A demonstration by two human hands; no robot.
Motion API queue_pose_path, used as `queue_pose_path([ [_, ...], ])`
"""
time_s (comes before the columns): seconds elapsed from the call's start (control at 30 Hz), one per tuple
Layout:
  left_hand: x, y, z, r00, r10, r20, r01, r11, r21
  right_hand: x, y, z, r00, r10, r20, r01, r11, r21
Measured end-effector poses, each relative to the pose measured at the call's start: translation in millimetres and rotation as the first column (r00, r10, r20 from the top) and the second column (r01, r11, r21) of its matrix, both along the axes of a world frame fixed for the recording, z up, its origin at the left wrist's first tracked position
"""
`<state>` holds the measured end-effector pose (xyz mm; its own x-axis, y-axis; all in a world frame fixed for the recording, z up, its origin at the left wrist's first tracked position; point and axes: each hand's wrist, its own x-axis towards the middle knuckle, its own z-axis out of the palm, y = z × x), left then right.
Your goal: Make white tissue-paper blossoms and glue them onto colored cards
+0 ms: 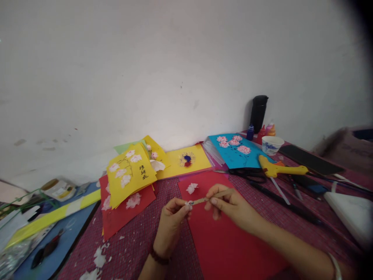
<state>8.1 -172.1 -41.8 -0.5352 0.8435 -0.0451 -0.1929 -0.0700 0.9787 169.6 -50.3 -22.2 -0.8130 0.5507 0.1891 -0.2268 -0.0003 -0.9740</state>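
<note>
My left hand (174, 217), with a dark bead bracelet at its wrist, pinches a small crumpled white paper piece (189, 203). In my right hand (225, 202) is a thin light-brown stick (201, 200), whose tip touches the white piece. Both hands are above a red sheet (221, 237) on the checked tablecloth. A pale pink paper flower (191, 188) lies near the top left corner of that sheet, just beyond my fingers.
Yellow flower cards (132, 175) are piled at left, a blue flower card (237, 149) behind at right. A yellow glue gun (284, 169), a white bowl (272, 145), small paint bottles and a black flask (258, 113) stand or lie at right. Paper scraps (99, 257) lie front left.
</note>
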Motion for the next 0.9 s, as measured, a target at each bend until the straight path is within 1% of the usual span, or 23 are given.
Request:
queue_pose_path([
  [0.07, 0, -1, -0.8, 0.982, 0.014, -0.191, -0.019, 0.999, -0.026, -2, -1, -1.5, 0.999, -0.041, 0.017, 0.040, 0.999, 0.013],
  [0.13, 1, -2, 1.1, 0.920, 0.017, -0.392, -0.037, 0.998, -0.043, -5, -1, -1.9, 0.994, -0.108, 0.033, 0.106, 0.992, 0.065],
  [0.2, 2, -2, 7.4, 0.807, 0.004, -0.590, -0.027, 0.999, -0.030, -8, 0, 1.5, 0.981, -0.192, 0.034, 0.187, 0.975, 0.117],
  [0.27, 2, 3, 18.3, 0.658, -0.027, -0.753, 0.027, 1.000, -0.013, -12, 3, 10.0, 0.966, -0.255, 0.028, 0.250, 0.960, 0.129],
  [0.33, -1, 12, 31.0, 0.513, -0.050, -0.857, 0.084, 0.996, -0.008, -19, 9, 22.9, 0.965, -0.261, 0.020, 0.257, 0.959, 0.116],
  [0.37, -3, 18, 36.7, 0.456, -0.047, -0.889, 0.096, 0.995, -0.003, -23, 13, 30.1, 0.971, -0.238, 0.011, 0.236, 0.967, 0.101],
  [0.4, -7, 25, 41.1, 0.416, -0.036, -0.909, 0.092, 0.996, 0.003, -27, 17, 36.9, 0.979, -0.204, -0.002, 0.203, 0.975, 0.085],
  [0.43, -11, 33, 43.8, 0.398, -0.022, -0.917, 0.073, 0.997, 0.008, -31, 22, 42.9, 0.986, -0.165, -0.015, 0.166, 0.983, 0.079],
  [0.47, -15, 40, 44.7, 0.400, -0.011, -0.917, 0.045, 0.999, 0.007, -36, 27, 47.5, 0.991, -0.134, -0.019, 0.135, 0.986, 0.095],
  [0.5, -19, 48, 43.8, 0.413, -0.007, -0.911, 0.015, 1.000, -0.001, -40, 32, 50.3, 0.992, -0.129, -0.009, 0.129, 0.980, 0.153],
  [0.53, -23, 55, 41.2, 0.434, -0.013, -0.901, -0.007, 1.000, -0.019, -44, 37, 50.9, 0.988, -0.153, 0.011, 0.146, 0.959, 0.244],
  [0.57, -27, 61, 37.4, 0.453, -0.027, -0.891, -0.018, 0.999, -0.039, -47, 41, 49.4, 0.980, -0.198, 0.033, 0.174, 0.921, 0.349],
  [0.63, -31, 72, 27.6, 0.468, -0.076, -0.881, -0.003, 0.996, -0.088, -53, 50, 41.0, 0.953, -0.297, 0.058, 0.224, 0.821, 0.524],
  [0.67, -33, 77, 22.6, 0.461, -0.102, -0.882, 0.013, 0.994, -0.108, -56, 53, 34.9, 0.942, -0.330, 0.065, 0.236, 0.786, 0.571],
  [0.7, -33, 80, 17.9, 0.450, -0.130, -0.884, 0.032, 0.991, -0.130, -58, 56, 28.3, 0.935, -0.346, 0.075, 0.237, 0.769, 0.593],
  [0.8, -33, 89, 6.9, 0.397, -0.187, -0.899, 0.066, 0.982, -0.175, -62, 62, 10.1, 0.927, -0.359, 0.113, 0.212, 0.745, 0.633],
  [0.9, -35, 94, -0.7, 0.357, -0.199, -0.913, 0.041, 0.979, -0.198, -65, 65, -0.5, 0.923, -0.359, 0.139, 0.184, 0.728, 0.660],
])
